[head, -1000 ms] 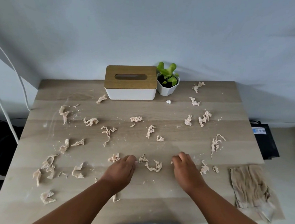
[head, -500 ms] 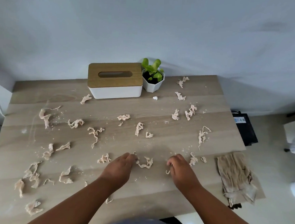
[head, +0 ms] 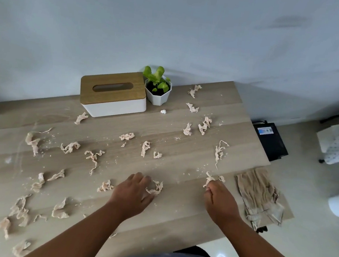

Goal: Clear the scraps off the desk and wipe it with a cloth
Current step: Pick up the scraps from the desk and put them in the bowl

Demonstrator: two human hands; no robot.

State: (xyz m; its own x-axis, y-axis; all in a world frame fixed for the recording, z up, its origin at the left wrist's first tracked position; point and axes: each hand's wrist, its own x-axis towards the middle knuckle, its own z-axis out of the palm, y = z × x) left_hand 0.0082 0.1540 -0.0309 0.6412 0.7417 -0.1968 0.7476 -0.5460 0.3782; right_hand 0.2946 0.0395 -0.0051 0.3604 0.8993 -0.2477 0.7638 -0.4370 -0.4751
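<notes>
Hands have parted since a moment ago: the right hand [head: 220, 201] now pinches a scrap [head: 209, 179] beside the cloth [head: 258, 194], while the left hand [head: 134, 192], its grip loosely curled, touches another scrap [head: 155, 188] (most scraps remain on the bench [head: 177, 220]).

The pale wood surface [head: 158, 212] carries a tissue box [head: 113, 93] at its back edge, a potted plant [head: 158, 89] touching the box's right side, crumpled scraps [head: 92, 156] scattered in front of the box, and a cloth [head: 258, 194] far right of them.
</notes>
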